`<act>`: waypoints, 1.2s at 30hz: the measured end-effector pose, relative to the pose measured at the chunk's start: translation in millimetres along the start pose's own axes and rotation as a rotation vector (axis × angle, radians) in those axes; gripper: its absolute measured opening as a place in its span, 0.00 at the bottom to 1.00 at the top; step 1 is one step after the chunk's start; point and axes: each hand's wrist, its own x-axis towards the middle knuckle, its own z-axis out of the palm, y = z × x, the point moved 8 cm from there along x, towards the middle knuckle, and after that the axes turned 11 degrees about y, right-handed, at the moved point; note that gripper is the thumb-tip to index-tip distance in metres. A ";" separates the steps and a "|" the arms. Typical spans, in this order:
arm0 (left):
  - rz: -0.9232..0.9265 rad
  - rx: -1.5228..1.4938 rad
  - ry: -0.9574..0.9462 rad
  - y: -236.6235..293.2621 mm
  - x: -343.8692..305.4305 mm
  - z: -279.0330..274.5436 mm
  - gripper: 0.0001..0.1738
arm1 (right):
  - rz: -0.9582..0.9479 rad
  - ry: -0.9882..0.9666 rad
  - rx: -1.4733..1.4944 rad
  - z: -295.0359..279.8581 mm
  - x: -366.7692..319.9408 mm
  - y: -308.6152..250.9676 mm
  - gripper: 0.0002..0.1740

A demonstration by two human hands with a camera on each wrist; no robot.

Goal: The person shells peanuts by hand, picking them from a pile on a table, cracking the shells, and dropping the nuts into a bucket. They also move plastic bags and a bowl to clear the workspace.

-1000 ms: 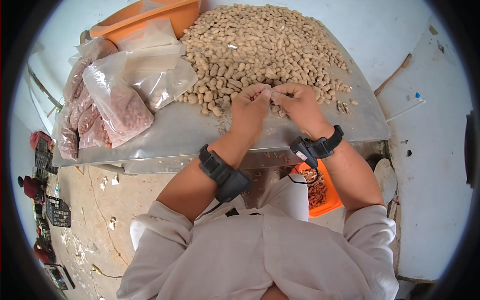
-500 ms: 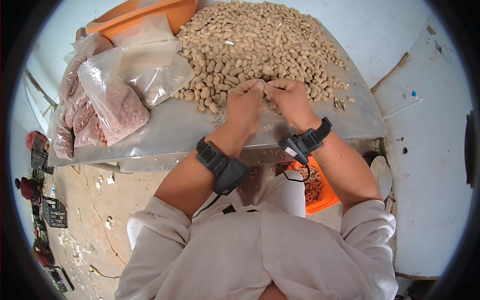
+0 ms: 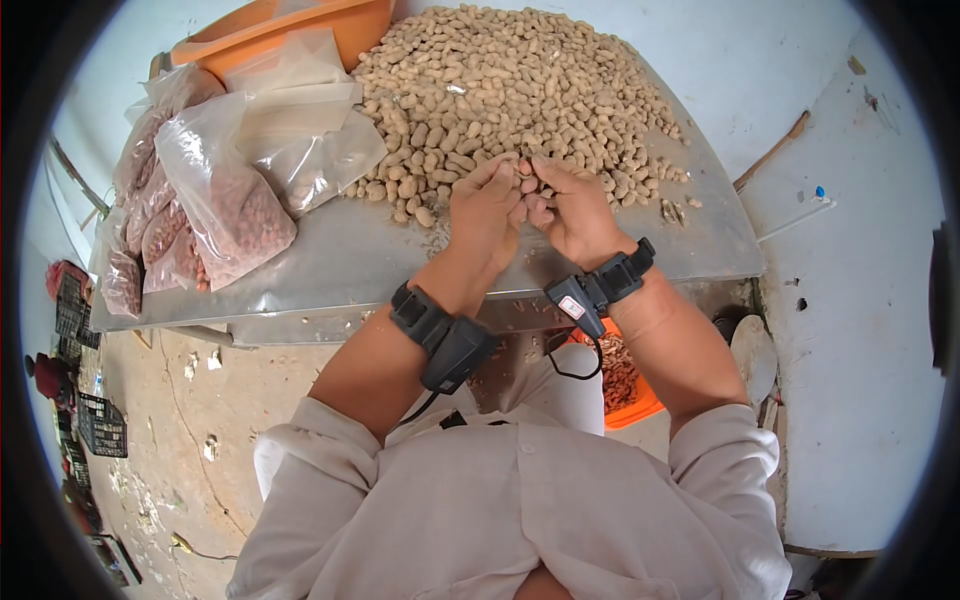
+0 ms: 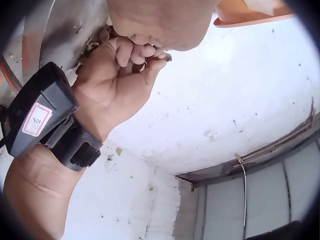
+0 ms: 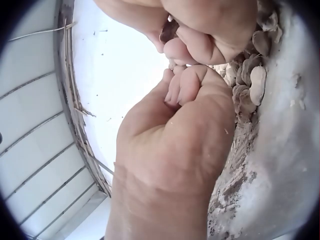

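Over the near edge of the peanut pile [image 3: 500, 90], both hands meet fingertip to fingertip. The left hand [image 3: 484, 218] has its fingers curled round a peanut, whose dark piece [image 5: 168, 31] shows between its fingers in the right wrist view. Thumb and bent fingers of the right hand [image 3: 582, 215] pinch a piece of peanut shell [image 4: 140, 66], seen in the left wrist view. Much of what lies inside both hands is hidden by the fingers.
Clear bags of reddish kernels [image 3: 240, 225] lie on the metal table [image 3: 380, 262] at left, an orange basin [image 3: 340, 35] behind them. Below the table edge stands an orange container [image 3: 640, 405] of reddish pieces. Loose shells [image 3: 672, 212] lie at right.
The fingertips, pressed together earlier, are now a little apart with a reddish piece visible between them. The right hand has turned slightly and its lower fingers show more.
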 end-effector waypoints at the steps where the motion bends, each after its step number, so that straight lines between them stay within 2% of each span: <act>1: -0.001 -0.013 -0.030 -0.2 -0.2 0.2 0.10 | 0.027 -0.023 -0.003 -0.2 0.9 0.8 0.08; 5: -0.021 -0.059 -0.081 -2.4 -0.5 1.2 0.11 | 0.075 -0.123 -0.087 3.9 -3.6 -2.8 0.08; 8: -0.082 -0.040 0.043 -1.1 -4.9 1.9 0.11 | 0.005 -0.165 -0.197 7.5 -4.0 -10.1 0.08; 14: -0.259 -0.289 -0.115 -14.2 3.1 1.6 0.08 | -0.222 -0.137 -0.403 13.5 -4.4 -23.4 0.09; 17: -0.238 -0.299 -0.029 -12.1 -2.0 5.7 0.09 | -0.314 -0.136 -0.484 21.9 -12.4 -28.3 0.08; 20: -0.296 -0.343 0.034 -13.9 0.0 -0.1 0.10 | -0.410 -0.117 -0.578 21.8 -13.4 -34.3 0.06; 29: -0.305 -0.222 -0.001 -20.5 0.6 -5.0 0.10 | -0.521 -0.143 -0.731 12.1 -5.7 -34.6 0.06; 32: -0.333 -0.191 -0.031 -24.9 -3.4 -2.1 0.10 | -0.520 -0.101 -0.705 8.4 -13.5 -41.2 0.06; 35: -0.340 -0.153 -0.092 -23.1 -14.0 7.4 0.10 | -0.447 -0.090 -0.566 -10.8 -22.4 -47.3 0.05; 36: -0.337 -0.133 -0.097 -21.9 -14.4 7.1 0.10 | -0.480 -0.072 -0.527 -21.4 -28.0 -57.3 0.05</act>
